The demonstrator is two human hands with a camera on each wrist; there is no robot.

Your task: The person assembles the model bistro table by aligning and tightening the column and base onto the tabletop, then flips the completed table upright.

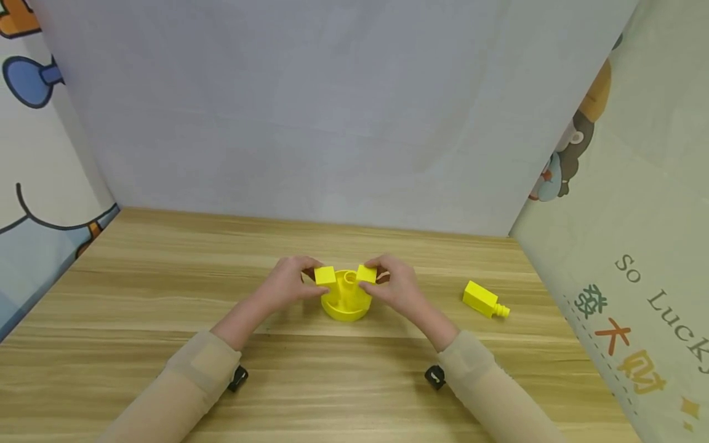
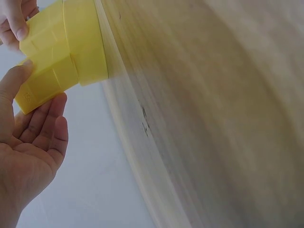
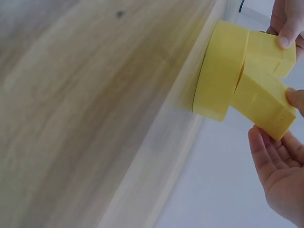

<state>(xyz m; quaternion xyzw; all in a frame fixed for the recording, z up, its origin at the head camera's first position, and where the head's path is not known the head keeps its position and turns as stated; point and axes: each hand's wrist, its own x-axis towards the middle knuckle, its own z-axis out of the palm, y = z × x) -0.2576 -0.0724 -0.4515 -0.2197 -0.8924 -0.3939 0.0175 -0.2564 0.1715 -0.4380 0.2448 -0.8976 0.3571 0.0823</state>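
A round yellow base (image 1: 346,315) with a raised rim and a ring-shaped socket stands on the wooden table. My left hand (image 1: 285,284) pinches a yellow rectangular block (image 1: 325,274) between thumb and fingers at the base's left side. On the other side, a matching yellow block (image 1: 366,273) is pinched by my right hand (image 1: 397,286). Both blocks lean outward from the base, their lower ends inside its rim. In the right wrist view, the right block (image 3: 263,102) shows small markings near its outer end, with the thumb on one face and fingertips beneath.
A third yellow block (image 1: 480,299) with a stepped, ridged peg lies on its side at the right of the wooden table (image 1: 332,381). A grey cloth backdrop (image 1: 310,123) rises behind the table, with printed panels on both sides.
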